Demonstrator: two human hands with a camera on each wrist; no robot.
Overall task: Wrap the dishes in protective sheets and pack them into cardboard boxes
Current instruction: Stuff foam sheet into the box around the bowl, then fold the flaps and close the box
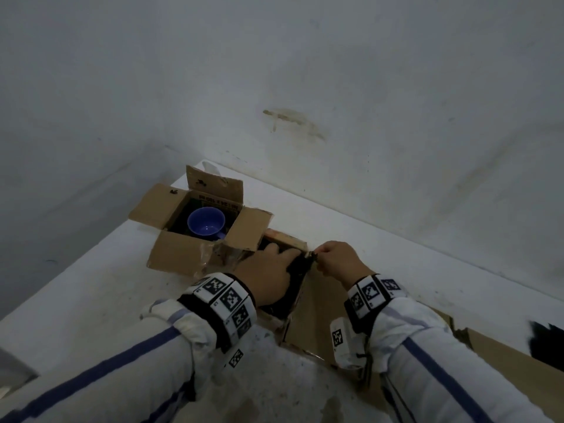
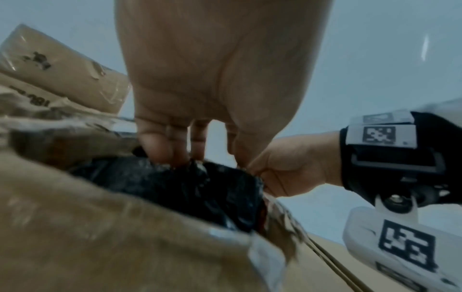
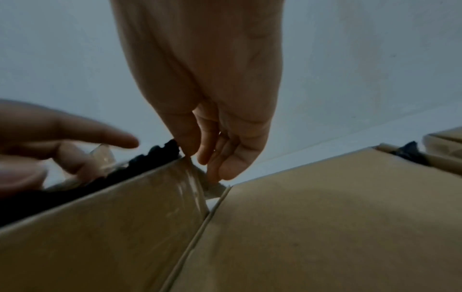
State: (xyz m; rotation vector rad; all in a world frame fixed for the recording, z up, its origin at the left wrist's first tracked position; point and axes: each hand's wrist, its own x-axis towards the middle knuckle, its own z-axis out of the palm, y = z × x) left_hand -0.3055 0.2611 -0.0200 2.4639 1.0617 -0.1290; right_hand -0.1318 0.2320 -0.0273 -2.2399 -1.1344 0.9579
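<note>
We judge the packing half done: our left hand (image 1: 271, 270) fingers press the black wrapped bundle (image 2: 190, 187) into the near box (image 3: 105, 227), our right hand (image 1: 338, 261) fingers pinch its edge, and the blue cup (image 1: 206, 222) beyond them lies unwrapped in the far box (image 1: 171, 251).

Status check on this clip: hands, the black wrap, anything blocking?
Left hand pressing black wrap down into near box. Right hand pinching wrap's edge at box rim. Blue cup unwrapped in far box. Nothing blocking.

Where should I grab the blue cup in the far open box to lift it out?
Pinch the blue cup by its rim, coming straight down from above: it sits mouth up, walled in by the open box. Its handle, toward the near right corner, is partly hidden.
</note>
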